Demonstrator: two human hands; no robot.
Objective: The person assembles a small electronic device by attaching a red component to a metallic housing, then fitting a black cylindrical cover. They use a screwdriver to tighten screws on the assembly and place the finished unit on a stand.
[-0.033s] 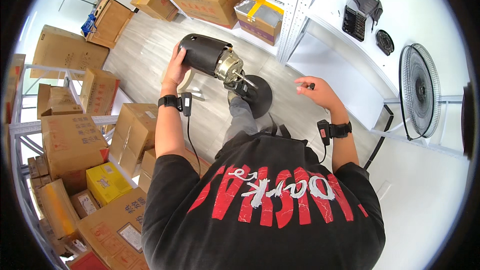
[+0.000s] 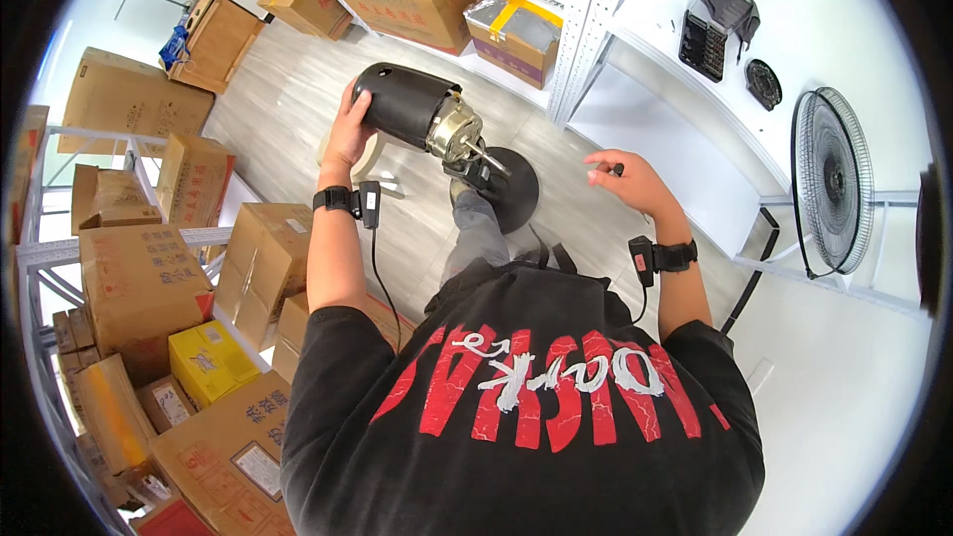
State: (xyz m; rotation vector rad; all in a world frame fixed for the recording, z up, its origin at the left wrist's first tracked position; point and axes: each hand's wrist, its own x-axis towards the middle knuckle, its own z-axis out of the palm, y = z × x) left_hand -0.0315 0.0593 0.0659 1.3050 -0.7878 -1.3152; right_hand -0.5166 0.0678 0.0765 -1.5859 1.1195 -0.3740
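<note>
Left hand (image 2: 349, 129): clasped on the motor (image 2: 402, 104).
Right hand (image 2: 627, 179): pinching a small dark part, right of the base (image 2: 516, 194).

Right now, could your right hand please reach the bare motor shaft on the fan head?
Probably yes: the right hand hovers beside the motor shaft with only open air between them, though it seems to pinch a small dark part.
</note>
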